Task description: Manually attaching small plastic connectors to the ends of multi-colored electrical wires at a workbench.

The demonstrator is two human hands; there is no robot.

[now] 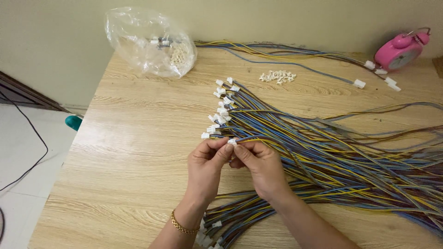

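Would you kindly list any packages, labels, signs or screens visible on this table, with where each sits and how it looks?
Clear plastic bag: far left corner of the wooden table, crumpled and puffed up, holding small white connector housings.
Pink alarm clock: far right edge, round, twin bells on top, pale dial too small to describe.
No labels, signs or screens show.

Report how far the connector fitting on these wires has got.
Done: a fan of wires already carries white connectors, as do more by the left wrist. In hand: left hand and right hand pinch one connector at a wire end. Left: loose connectors and a bag holding more.
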